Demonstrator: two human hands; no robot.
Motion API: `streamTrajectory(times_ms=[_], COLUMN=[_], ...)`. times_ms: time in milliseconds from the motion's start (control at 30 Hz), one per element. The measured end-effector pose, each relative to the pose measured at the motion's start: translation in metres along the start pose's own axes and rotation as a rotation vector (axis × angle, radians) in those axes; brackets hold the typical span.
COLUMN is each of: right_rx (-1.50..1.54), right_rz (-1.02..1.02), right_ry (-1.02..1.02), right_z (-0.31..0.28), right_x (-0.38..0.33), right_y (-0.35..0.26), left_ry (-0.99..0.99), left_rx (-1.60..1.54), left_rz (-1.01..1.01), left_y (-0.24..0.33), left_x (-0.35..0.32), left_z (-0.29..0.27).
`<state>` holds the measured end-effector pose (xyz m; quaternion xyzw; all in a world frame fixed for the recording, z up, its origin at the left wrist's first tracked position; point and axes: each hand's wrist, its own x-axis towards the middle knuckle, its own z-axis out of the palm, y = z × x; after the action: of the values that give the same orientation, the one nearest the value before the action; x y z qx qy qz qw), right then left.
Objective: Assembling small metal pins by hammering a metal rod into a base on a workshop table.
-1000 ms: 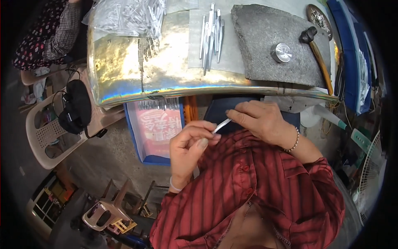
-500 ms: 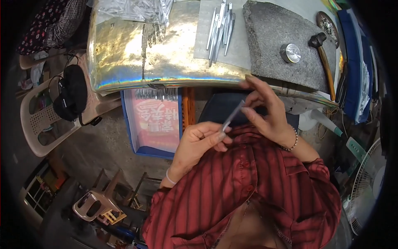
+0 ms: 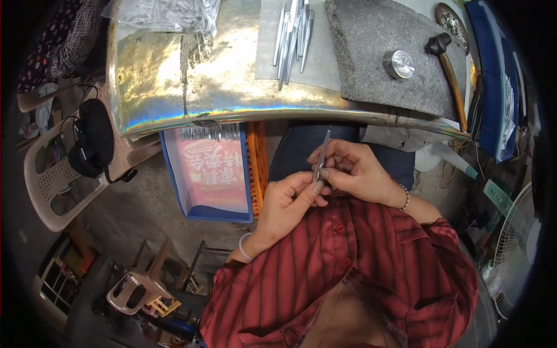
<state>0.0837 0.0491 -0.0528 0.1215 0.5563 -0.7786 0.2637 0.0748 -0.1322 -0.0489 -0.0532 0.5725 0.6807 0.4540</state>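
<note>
Low in front of my chest, a slim silver metal stick stands nearly upright, its narrow end toward the table. Its lower part is pinched by my left hand, thumb against the fingers. My right hand is closed at the stick's side, thumb and fingertips pressed on it close to the left fingertips. Similar slender silver pieces lie in a loose bunch on a pale sheet on the table. The exact kind of the stick is too small to tell.
On the table's right are a grey stone slab, a round metal block and a hammer. A clear plastic bag lies far left. Below the edge sits a blue-rimmed tray. A chair stands left, a fan right.
My right hand has come down and closed on the stick, where its fingers were spread apart before. The stick has turned more upright. The whole view has shifted slightly.
</note>
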Motion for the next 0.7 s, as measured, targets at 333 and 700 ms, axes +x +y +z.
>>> streamTrajectory(times_ms=[333,700], right_rx=[0.040,0.023], right_rz=[-0.024,0.015], right_ry=[0.055,0.018], right_z=[0.0030,-0.0004], right_x=[-0.0018,0.0012], right_y=[-0.0010,0.0051], left_ry=[0.079,0.095], left_rx=[0.027,0.226], left_rz=[0.053,0.133], left_y=[0.0001,-0.0023], left_x=[-0.0009,0.0011], left_z=[0.0057,0.0060])
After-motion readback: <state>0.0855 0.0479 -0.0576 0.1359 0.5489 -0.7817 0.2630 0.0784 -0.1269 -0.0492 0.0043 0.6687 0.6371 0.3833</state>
